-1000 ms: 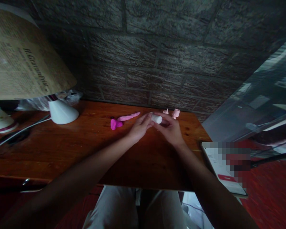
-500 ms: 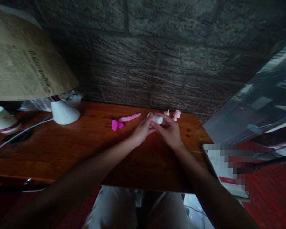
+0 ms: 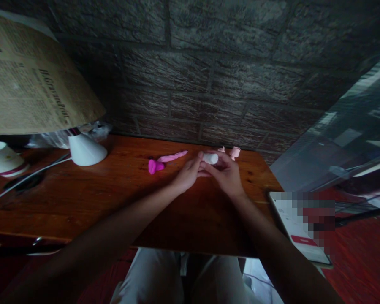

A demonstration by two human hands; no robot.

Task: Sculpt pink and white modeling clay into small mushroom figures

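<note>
A short white cylinder [image 3: 210,158], perhaps modelling clay, is held between my two hands above the wooden table. My left hand [image 3: 190,172] grips its left end, thumb on top. My right hand [image 3: 225,171] closes round it from the right, its fingers partly hidden behind the cylinder. To the left lie a bright magenta clay-like lump [image 3: 156,166] with a flared end and a pale pink twisted strand [image 3: 173,156] touching it. Behind my right hand are a pale pink cup-shaped piece [image 3: 235,152] and a small pink piece [image 3: 221,149], partly covered by the hand.
A lamp with a newsprint shade [image 3: 41,80] and white base [image 3: 87,150] stands at the left, beside a paper cup [image 3: 3,158] and a white cord [image 3: 34,175]. A brick wall [image 3: 190,84] borders the table [image 3: 114,194] behind. A tablet-like panel [image 3: 299,226] is at the right edge.
The white cylinder has shifted slightly right and turned a little between my fingers, its left end now more covered by my left hand. The pink pieces lie where they were.
</note>
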